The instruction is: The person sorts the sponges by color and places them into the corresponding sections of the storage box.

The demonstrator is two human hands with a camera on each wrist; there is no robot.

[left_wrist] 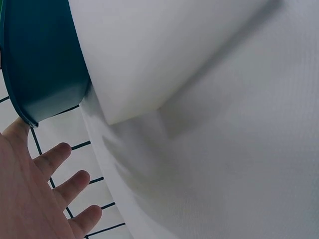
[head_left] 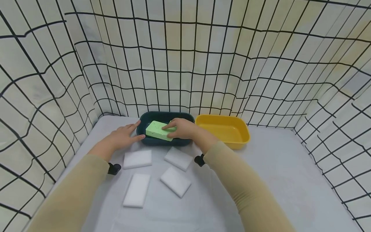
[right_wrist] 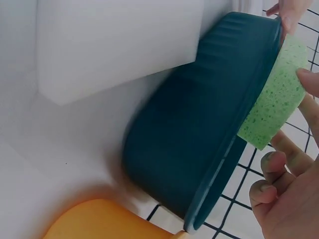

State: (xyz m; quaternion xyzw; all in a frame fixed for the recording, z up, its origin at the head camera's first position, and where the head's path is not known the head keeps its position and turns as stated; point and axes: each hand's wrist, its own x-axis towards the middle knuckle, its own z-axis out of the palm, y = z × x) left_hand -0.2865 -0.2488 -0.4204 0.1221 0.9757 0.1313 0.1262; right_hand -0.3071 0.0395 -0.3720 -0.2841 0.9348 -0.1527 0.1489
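Our right hand (head_left: pixel 184 129) pinches the green sponge (head_left: pixel 157 130) over the teal tub (head_left: pixel 189 118); our flat left hand (head_left: pixel 124 137) steadies it, or it could tip.

Light is bright, even and diffuse throughout, with no glare. In the head view the gridded backdrop (head_left: pixel 185 58) bows strongly toward the edges, most at 9 and 3 o'clock, showing wide-angle distortion. Shadows on the white table cover (head_left: pixel 275 180) are faint and soft. Both wrist views are taken very close: the white sponge (right_wrist: pixel 114 45) is soft-edged and out of focus, casting a blurred grey shadow toward 6 o'clock.
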